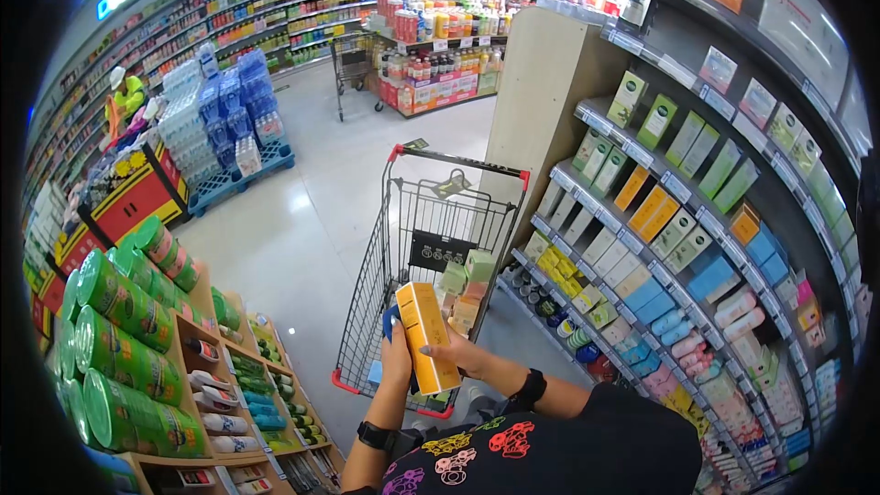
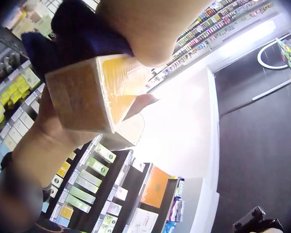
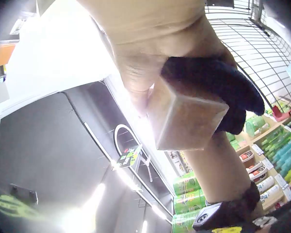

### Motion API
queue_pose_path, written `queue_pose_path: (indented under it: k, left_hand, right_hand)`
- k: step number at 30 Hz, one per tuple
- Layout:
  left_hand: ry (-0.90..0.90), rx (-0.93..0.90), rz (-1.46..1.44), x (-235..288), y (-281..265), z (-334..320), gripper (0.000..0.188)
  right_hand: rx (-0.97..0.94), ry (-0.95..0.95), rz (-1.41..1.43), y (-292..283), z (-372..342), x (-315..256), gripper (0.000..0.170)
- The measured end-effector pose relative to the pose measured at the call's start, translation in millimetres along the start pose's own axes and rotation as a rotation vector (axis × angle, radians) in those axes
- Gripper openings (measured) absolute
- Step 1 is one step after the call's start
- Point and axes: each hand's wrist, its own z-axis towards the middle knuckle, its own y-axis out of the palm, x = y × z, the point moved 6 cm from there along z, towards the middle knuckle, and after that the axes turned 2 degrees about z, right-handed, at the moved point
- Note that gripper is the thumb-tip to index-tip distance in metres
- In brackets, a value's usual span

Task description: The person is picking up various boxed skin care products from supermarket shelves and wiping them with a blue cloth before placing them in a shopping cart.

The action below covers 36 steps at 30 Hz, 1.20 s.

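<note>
A yellow-orange box (image 1: 423,325) is held tilted over the near end of the shopping cart (image 1: 367,312). My left hand (image 1: 396,359) grips its left side, and my right hand (image 1: 456,353) has its thumb on the front face and holds the right side. Dark blue cloth (image 2: 82,36) lies against the box beside the fingers; how it is held cannot be told. One end of the box (image 3: 189,121) faces the camera in the right wrist view, where much of the fingers is hidden. Small cartons (image 1: 466,289) sit inside the cart.
Shelves of boxed goods (image 1: 655,211) stand close on the right. Green canisters (image 1: 128,357) and bottles fill a wooden display on the left. Farther off are stacked water packs (image 1: 220,105), another cart (image 1: 353,64), a drinks display (image 1: 440,46) and a person in a yellow vest (image 1: 124,96).
</note>
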Motion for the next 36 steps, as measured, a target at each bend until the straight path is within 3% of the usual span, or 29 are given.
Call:
queue_pose_path:
  k: [2,5,9,10,11,13,14,16,18,20,24,27,30,32,34,36]
  left_hand:
    - [0.141,0.015,-0.056,-8,-13,4,0.048]
    - [0.369,0.014,0.049,30,-13,-17,0.047]
    - [0.424,-0.06,0.149,58,-30,-27,0.045]
    - [0.254,0.029,0.146,54,-43,-26,0.044]
    - [0.252,0.159,0.21,66,-53,-30,0.042]
    - [0.235,0.144,0.195,92,-62,-37,0.04]
    - [0.516,0.14,0.187,98,-64,-31,0.04]
    - [0.85,0.089,0.537,140,-41,-55,0.037]
    - [0.968,-0.107,0.881,136,-19,-60,0.048]
    - [0.97,-0.082,0.916,136,-16,-65,0.052]
    - [0.926,-0.187,0.868,126,-18,-65,0.053]
    - [0.922,-0.297,0.855,109,-15,-64,0.051]
    - [0.74,-0.397,0.476,86,-20,-57,0.051]
    - [0.581,-0.416,0.301,66,-28,-47,0.049]
    - [0.203,-0.338,-0.05,28,-43,-30,0.047]
    - [-0.048,-0.304,-0.312,2,-51,-17,0.049]
  right_hand:
    - [-0.004,-0.003,0.049,9,0,14,0.084]
    - [-0.057,0.026,0.266,29,-5,15,0.082]
    - [-0.024,-0.003,0.376,35,-4,37,0.076]
    - [-0.041,-0.005,0.355,37,-3,40,0.073]
    - [-0.035,-0.04,0.331,42,-6,34,0.072]
    - [-0.047,-0.065,0.325,52,-5,30,0.071]
    - [-0.062,-0.057,0.345,55,-4,32,0.071]
    - [-0.077,-0.097,0.331,63,-2,26,0.071]
    - [-0.001,-0.146,0.287,71,-1,15,0.072]
    - [0.053,-0.195,0.207,72,0,2,0.073]
    - [0.129,-0.336,0.108,61,3,-14,0.074]
    - [0.238,-0.324,0.131,50,2,-22,0.069]
    - [0.261,-0.375,0.187,39,5,-28,0.065]
    - [0.266,-0.383,0.264,34,7,-31,0.063]
    - [0.323,-0.406,0.224,30,9,-32,0.06]
    - [0.394,-0.428,0.171,31,9,-32,0.058]
